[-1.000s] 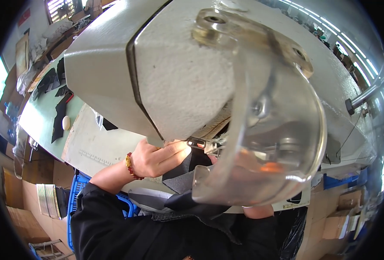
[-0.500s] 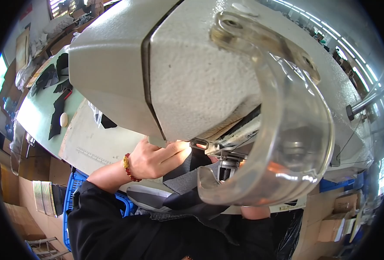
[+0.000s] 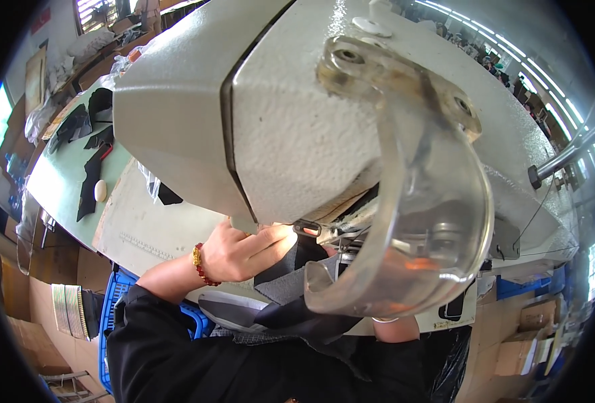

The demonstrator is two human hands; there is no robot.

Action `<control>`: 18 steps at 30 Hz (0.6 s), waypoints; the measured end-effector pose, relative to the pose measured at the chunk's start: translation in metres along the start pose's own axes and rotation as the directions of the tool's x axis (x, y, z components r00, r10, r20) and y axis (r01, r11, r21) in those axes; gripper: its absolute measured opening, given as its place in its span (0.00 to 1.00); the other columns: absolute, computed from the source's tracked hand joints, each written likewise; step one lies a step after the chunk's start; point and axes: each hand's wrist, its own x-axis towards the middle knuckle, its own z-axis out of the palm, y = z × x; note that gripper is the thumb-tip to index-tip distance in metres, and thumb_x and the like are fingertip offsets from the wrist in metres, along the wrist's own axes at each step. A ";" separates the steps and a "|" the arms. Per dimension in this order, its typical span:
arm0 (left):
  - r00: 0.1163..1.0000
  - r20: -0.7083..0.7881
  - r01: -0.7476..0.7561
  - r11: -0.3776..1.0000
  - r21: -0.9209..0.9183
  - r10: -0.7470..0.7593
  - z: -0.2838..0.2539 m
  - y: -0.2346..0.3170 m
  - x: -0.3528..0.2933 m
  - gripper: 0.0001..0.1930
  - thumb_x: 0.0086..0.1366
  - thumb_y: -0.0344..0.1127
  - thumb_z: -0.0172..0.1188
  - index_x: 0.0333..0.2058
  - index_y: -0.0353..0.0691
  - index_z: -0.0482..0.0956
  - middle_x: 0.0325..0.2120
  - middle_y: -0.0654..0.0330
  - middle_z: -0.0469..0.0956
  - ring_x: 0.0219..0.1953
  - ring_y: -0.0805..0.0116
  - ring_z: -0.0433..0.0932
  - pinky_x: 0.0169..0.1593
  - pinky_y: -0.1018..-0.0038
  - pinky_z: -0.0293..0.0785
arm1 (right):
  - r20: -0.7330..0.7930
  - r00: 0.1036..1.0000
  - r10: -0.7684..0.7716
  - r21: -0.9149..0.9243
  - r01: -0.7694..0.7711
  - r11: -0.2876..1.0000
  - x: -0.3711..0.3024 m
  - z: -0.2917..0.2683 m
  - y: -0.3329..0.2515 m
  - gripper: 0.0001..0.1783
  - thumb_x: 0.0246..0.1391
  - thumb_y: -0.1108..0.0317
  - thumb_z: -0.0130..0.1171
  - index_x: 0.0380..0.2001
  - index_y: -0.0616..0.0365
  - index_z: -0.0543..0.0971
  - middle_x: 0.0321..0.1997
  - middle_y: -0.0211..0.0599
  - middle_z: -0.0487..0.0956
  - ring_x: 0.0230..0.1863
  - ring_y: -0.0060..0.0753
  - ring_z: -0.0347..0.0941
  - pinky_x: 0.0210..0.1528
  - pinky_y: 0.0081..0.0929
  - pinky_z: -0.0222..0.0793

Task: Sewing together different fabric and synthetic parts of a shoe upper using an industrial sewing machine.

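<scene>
My left hand (image 3: 242, 251), with a red beaded bracelet at its wrist, is closed on a dark grey and black piece of fabric (image 3: 281, 279). Its fingertips press together close to the needle area of a cream sewing machine (image 3: 297, 121). Fabric folds hang over the table edge toward my lap. Only the wrist of my right hand (image 3: 397, 330) shows clearly, below a curved transparent guard (image 3: 438, 221); its fingers are hidden behind the guard and the machine parts. A small metal loop-shaped part (image 3: 307, 228) sits right beside my left fingertips.
Black fabric scraps (image 3: 90, 181) and a white oval object (image 3: 100, 191) lie on the pale green table at left. A blue plastic basket (image 3: 113, 302) stands below the table edge. Cardboard boxes (image 3: 522, 346) are on the floor at right. The machine head fills the upper middle.
The view has shifted slightly, so the machine and guard appear a little displaced. My left hand stays on the fabric by the needle area. More of my right wrist shows.
</scene>
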 end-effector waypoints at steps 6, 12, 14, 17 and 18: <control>0.996 -0.088 -0.004 0.999 -0.043 0.001 0.002 0.000 0.000 0.13 0.49 0.25 0.61 0.37 0.38 0.83 0.37 0.61 0.81 0.20 0.78 0.73 0.24 0.78 0.70 | 0.036 0.998 -0.047 -0.041 0.048 0.998 -0.001 -0.001 0.003 0.09 0.49 0.72 0.50 0.17 0.57 0.74 0.12 0.33 0.66 0.10 0.36 0.67 0.12 0.35 0.65; 0.999 0.049 0.007 1.000 0.013 -0.007 -0.003 0.000 -0.003 0.15 0.50 0.27 0.61 0.40 0.38 0.83 0.41 0.60 0.82 0.16 0.81 0.70 0.23 0.79 0.68 | 0.084 0.991 -0.109 -0.112 0.118 0.987 -0.002 -0.001 0.003 0.09 0.49 0.72 0.50 0.17 0.57 0.74 0.12 0.32 0.66 0.09 0.35 0.66 0.12 0.35 0.64; 0.999 -0.046 -0.003 1.000 0.018 0.003 -0.002 0.000 -0.002 0.15 0.50 0.27 0.61 0.40 0.38 0.83 0.41 0.60 0.81 0.18 0.80 0.72 0.24 0.79 0.69 | 0.073 0.994 -0.077 -0.079 0.083 0.993 -0.005 0.002 -0.001 0.07 0.51 0.69 0.49 0.22 0.57 0.72 0.18 0.34 0.65 0.15 0.36 0.65 0.18 0.35 0.63; 1.000 0.000 0.020 1.000 -0.008 -0.020 -0.001 0.000 -0.001 0.15 0.50 0.28 0.61 0.40 0.38 0.83 0.41 0.60 0.81 0.23 0.76 0.77 0.27 0.76 0.71 | 0.046 0.999 -0.026 0.004 0.026 1.000 -0.013 0.010 -0.010 0.08 0.54 0.65 0.47 0.30 0.58 0.68 0.28 0.37 0.63 0.25 0.37 0.64 0.28 0.35 0.61; 1.000 -0.003 0.022 1.000 -0.008 -0.022 -0.001 0.000 -0.001 0.15 0.50 0.28 0.61 0.40 0.38 0.83 0.41 0.60 0.81 0.23 0.76 0.77 0.27 0.76 0.71 | 0.045 0.999 -0.004 0.057 0.001 0.998 -0.017 0.014 -0.014 0.09 0.55 0.64 0.46 0.33 0.58 0.67 0.31 0.38 0.63 0.28 0.37 0.63 0.31 0.35 0.60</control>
